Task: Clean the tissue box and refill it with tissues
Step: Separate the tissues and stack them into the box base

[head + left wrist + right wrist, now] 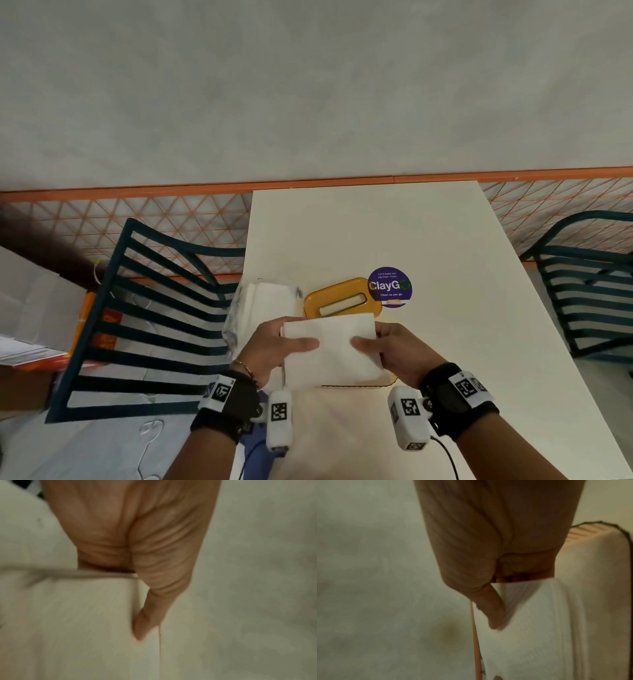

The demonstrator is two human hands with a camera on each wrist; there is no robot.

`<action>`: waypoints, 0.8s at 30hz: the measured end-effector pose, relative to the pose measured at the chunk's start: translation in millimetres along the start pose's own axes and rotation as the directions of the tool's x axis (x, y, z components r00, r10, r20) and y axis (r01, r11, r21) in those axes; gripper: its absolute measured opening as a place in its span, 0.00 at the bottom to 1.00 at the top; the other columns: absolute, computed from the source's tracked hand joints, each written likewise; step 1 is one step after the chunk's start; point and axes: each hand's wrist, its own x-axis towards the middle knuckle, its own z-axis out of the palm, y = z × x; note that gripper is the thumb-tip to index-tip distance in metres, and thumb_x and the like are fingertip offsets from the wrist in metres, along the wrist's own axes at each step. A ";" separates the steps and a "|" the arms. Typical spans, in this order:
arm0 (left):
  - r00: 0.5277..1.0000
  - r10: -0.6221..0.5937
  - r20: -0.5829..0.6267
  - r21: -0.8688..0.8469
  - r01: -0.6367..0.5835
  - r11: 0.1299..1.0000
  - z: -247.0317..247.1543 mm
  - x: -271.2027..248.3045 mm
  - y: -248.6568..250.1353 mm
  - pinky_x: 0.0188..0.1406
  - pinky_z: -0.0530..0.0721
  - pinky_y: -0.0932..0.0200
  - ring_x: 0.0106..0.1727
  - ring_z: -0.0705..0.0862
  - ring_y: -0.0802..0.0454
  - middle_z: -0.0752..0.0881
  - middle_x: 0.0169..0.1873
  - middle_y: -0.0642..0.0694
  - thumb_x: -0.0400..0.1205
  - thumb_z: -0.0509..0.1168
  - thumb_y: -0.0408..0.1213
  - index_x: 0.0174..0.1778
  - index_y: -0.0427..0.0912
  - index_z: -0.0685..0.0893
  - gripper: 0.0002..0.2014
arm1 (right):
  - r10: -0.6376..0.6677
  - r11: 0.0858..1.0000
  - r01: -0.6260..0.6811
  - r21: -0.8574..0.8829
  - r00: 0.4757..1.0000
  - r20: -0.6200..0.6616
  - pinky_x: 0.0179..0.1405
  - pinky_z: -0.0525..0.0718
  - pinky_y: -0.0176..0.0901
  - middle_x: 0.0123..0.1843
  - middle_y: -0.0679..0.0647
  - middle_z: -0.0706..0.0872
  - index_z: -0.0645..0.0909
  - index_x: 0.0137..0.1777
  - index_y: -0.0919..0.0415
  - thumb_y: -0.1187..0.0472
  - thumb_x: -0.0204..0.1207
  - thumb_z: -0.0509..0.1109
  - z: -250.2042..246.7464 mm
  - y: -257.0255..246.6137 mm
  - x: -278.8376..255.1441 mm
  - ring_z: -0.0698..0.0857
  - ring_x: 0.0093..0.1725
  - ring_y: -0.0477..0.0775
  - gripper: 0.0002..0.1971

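On the white table (428, 240) by the grey wall, I hold a stack of white tissues (334, 346) between my two hands — left hand (274, 346) gripping its left end, right hand (399, 349) its right, each thumb on top and the fingers curled beneath. The head view alone shows the orange tissue box lid (339, 298) just beyond the stack and a clear wrapper of tissues (260, 308) to its left — my right wrist view shows the stack's layered edge against my thumb (493, 609).
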 end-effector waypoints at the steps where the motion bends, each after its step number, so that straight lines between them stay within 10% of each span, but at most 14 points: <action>1: 0.999 -0.027 -0.039 -0.085 0.024 0.996 5.8 2.6 -4.7 0.60 0.91 0.38 0.58 0.93 0.42 0.95 0.53 0.44 0.70 0.85 0.36 0.62 0.44 0.90 0.24 | -0.007 0.999 0.006 -0.035 0.999 -0.046 0.68 0.85 0.60 0.63 0.60 0.91 0.86 0.68 0.62 0.63 0.80 0.75 -2.7 3.2 0.3 0.90 0.64 0.63 0.17; 7: 0.981 -0.142 -0.133 -0.158 0.121 0.980 51.4 6.2 -19.2 0.64 0.89 0.41 0.56 0.91 0.41 0.94 0.51 0.45 0.79 0.72 0.24 0.59 0.46 0.86 0.16 | 0.028 0.970 -0.098 -0.222 0.954 -0.299 0.70 0.85 0.60 0.63 0.55 0.91 0.83 0.67 0.59 0.65 0.82 0.69 -12.3 22.6 9.8 0.89 0.62 0.60 0.14; 11: 0.969 -0.180 -0.169 -0.064 0.171 0.983 75.5 9.4 -22.1 0.50 0.85 0.54 0.56 0.85 0.48 0.86 0.58 0.44 0.78 0.69 0.26 0.70 0.42 0.74 0.24 | 0.065 0.942 -0.183 -0.281 0.922 -0.381 0.64 0.81 0.50 0.68 0.55 0.82 0.71 0.73 0.60 0.62 0.82 0.70 -1.8 26.8 13.1 0.82 0.63 0.58 0.20; 15: 0.965 -0.201 -0.169 0.023 0.208 0.978 85.0 12.6 -19.9 0.60 0.80 0.51 0.65 0.80 0.44 0.80 0.69 0.43 0.78 0.66 0.27 0.78 0.41 0.68 0.30 | 0.081 0.944 -0.206 -0.257 0.902 -0.425 0.61 0.78 0.48 0.66 0.53 0.75 0.62 0.77 0.61 0.60 0.81 0.73 3.1 29.5 19.4 0.77 0.63 0.57 0.30; 24: 0.999 0.010 -0.035 -0.052 -0.011 0.999 47.4 8.1 -12.0 0.51 0.88 0.40 0.56 0.86 0.31 0.92 0.52 0.38 0.65 0.66 0.26 0.54 0.43 0.90 0.22 | -0.059 0.998 0.061 0.018 0.993 -0.098 0.68 0.85 0.64 0.64 0.58 0.91 0.83 0.70 0.59 0.62 0.73 0.82 -15.7 17.6 -5.7 0.89 0.65 0.64 0.25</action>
